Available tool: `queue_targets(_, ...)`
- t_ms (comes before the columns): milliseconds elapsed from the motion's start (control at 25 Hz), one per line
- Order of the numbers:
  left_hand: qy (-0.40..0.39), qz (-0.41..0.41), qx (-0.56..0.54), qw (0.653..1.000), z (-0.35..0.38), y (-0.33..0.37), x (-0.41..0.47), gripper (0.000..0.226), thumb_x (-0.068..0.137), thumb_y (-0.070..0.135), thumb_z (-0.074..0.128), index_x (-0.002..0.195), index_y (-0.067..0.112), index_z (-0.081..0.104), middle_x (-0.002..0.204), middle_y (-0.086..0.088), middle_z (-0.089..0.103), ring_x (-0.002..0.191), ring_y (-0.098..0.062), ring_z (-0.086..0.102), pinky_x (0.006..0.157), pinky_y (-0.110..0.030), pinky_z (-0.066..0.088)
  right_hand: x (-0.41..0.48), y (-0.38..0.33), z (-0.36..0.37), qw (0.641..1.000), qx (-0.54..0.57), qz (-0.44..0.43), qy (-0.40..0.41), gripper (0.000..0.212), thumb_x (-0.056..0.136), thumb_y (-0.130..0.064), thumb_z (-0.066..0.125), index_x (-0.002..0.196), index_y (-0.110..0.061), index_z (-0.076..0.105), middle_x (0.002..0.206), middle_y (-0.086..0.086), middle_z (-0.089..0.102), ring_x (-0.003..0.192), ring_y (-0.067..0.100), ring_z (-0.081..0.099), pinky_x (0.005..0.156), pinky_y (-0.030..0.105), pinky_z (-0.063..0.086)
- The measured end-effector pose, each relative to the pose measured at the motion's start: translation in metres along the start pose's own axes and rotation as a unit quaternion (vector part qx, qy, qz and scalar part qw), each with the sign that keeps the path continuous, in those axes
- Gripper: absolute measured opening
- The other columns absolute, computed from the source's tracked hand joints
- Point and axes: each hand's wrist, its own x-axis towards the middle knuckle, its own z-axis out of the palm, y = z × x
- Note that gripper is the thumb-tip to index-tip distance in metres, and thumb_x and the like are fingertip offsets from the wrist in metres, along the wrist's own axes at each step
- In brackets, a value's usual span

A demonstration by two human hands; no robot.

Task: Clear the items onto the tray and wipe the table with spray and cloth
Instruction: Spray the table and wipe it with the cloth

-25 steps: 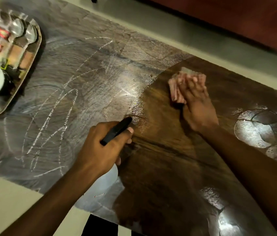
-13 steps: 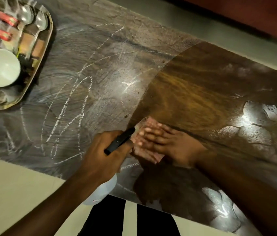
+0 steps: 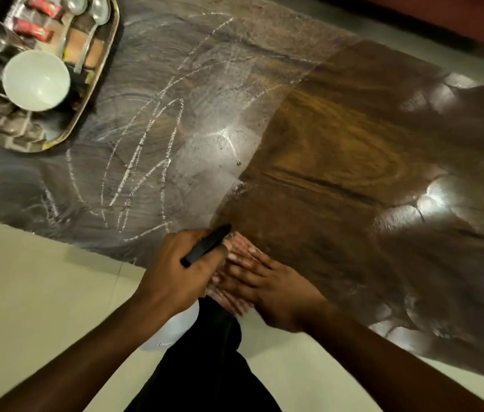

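Right grip [image 3: 267, 286]: fingers straight and flat, pressing the pink cloth [image 3: 234, 307] at the near edge of the surface [image 3: 338, 162].
Left grip [image 3: 172, 275]: curled round the spray bottle [image 3: 205, 246], just beside the cloth.
Tray [image 3: 98, 81]: far left, loaded (bowl, cups, spoons).
Do it well: press flat and firm, then rub the white streaks [image 3: 145, 162].

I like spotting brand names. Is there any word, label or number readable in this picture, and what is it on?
No text can be read here.
Red sachets on the tray: any printing is too blurred to read.
Spray bottle gripped by the left hand: a small red mark, too small to read.
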Motion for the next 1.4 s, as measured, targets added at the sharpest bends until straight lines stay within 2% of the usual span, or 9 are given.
queue_targets(80, 0.000, -0.003, -0.002, 1.000, 0.004, -0.007, -0.014, 0.047, 0.093, 0.051, 0.067, 0.092, 0.005, 0.078, 0.062, -0.014, 0.071, 0.042, -0.023, 0.061, 0.053, -0.048, 0.055, -0.037, 0.011, -0.001, 1.000, -0.007, 0.011, -0.005, 0.069, 0.101, -0.035, 0.047, 0.168, -0.030, 0.031, 0.176, 0.002, 0.026, 0.165, 0.024, 0.019, 0.134, 0.046, 0.014)
queue_targets(160, 0.001, -0.012, -0.026, 1.000, 0.008, -0.012, -0.030, 0.038, 0.092, 0.049, 0.067, 0.083, 0.013, 0.077, 0.072, -0.008, 0.078, 0.039, -0.018, 0.062, 0.048, -0.039, 0.054, -0.066, 0.024, -0.009, 0.977, 0.041, 0.201, 0.065, 0.065, 0.100, -0.031, 0.044, 0.164, -0.026, 0.040, 0.173, 0.005, 0.033, 0.162, 0.029, 0.030, 0.130, 0.052, 0.028)
queue_targets(360, 0.021, -0.003, -0.029, 0.999, 0.015, -0.035, -0.060, 0.049, 0.093, 0.051, 0.066, 0.079, 0.004, 0.071, 0.065, -0.023, 0.068, 0.038, -0.027, 0.061, 0.047, -0.032, 0.049, -0.020, -0.021, -0.011, 0.763, 0.152, 0.585, 0.228, 0.081, 0.094, -0.010, 0.050, 0.170, -0.019, 0.022, 0.179, 0.008, 0.015, 0.167, 0.027, 0.007, 0.135, 0.047, 0.006)
queue_targets(560, 0.008, 0.011, -0.012, 1.000, 0.019, -0.048, -0.077, 0.047, 0.090, 0.055, 0.063, 0.079, 0.011, 0.076, 0.072, -0.016, 0.077, 0.038, -0.025, 0.063, 0.049, -0.030, 0.051, -0.021, -0.102, 0.039, 0.946, 0.047, 0.294, 0.131, 0.082, 0.095, -0.016, 0.045, 0.172, -0.025, 0.017, 0.181, 0.001, 0.010, 0.168, 0.019, -0.002, 0.135, 0.047, 0.012)
queue_targets(680, 0.009, 0.003, -0.008, 1.000, 0.023, -0.054, -0.084, 0.035, 0.094, 0.049, 0.065, 0.083, 0.018, 0.079, 0.083, -0.004, 0.083, 0.040, -0.015, 0.063, 0.054, -0.033, 0.053, -0.091, -0.091, 0.060, 0.938, 0.019, 0.315, 0.145, 0.079, 0.095, -0.014, 0.043, 0.170, -0.027, 0.023, 0.179, 0.000, 0.017, 0.167, 0.020, 0.008, 0.133, 0.051, 0.020)
queue_targets(920, 0.045, -0.002, -0.046, 0.998, 0.012, -0.064, -0.085, 0.034, 0.096, 0.045, 0.065, 0.072, 0.022, 0.073, 0.074, -0.006, 0.076, 0.036, -0.025, 0.059, 0.047, -0.031, 0.048, -0.079, -0.119, 0.062, 0.618, 0.139, 0.708, 0.311, 0.073, 0.095, -0.016, 0.039, 0.168, -0.014, 0.031, 0.176, 0.015, 0.025, 0.165, 0.035, 0.017, 0.133, 0.056, 0.014)
queue_targets(1200, 0.080, 0.000, -0.061, 0.995, -0.026, -0.067, -0.073, 0.026, 0.094, 0.045, 0.065, 0.077, 0.028, 0.076, 0.072, -0.009, 0.077, 0.035, -0.025, 0.060, 0.046, -0.030, 0.050, 0.034, -0.139, 0.031, 0.944, 0.068, 0.299, 0.126, 0.074, 0.100, -0.020, 0.044, 0.170, -0.028, 0.023, 0.178, -0.003, 0.011, 0.166, 0.016, -0.002, 0.136, 0.046, 0.012)
queue_targets(1280, 0.099, -0.008, -0.083, 0.992, -0.041, -0.073, -0.072, 0.018, 0.094, 0.044, 0.066, 0.082, 0.035, 0.077, 0.077, -0.007, 0.081, 0.035, -0.023, 0.060, 0.043, -0.026, 0.048, 0.025, -0.102, 0.016, 0.951, 0.028, 0.284, 0.119, 0.079, 0.098, -0.017, 0.050, 0.170, -0.028, 0.023, 0.178, -0.003, 0.012, 0.166, 0.017, 0.002, 0.135, 0.045, 0.013)
queue_targets(1400, 0.121, -0.024, -0.092, 0.988, -0.065, -0.087, -0.066, 0.028, 0.095, 0.043, 0.066, 0.082, 0.021, 0.077, 0.077, -0.006, 0.079, 0.036, -0.025, 0.059, 0.044, -0.026, 0.047, 0.036, -0.054, -0.012, 0.868, 0.074, 0.459, 0.174, 0.082, 0.095, -0.011, 0.052, 0.171, -0.024, 0.022, 0.179, 0.005, 0.017, 0.167, 0.024, 0.009, 0.135, 0.050, 0.016)
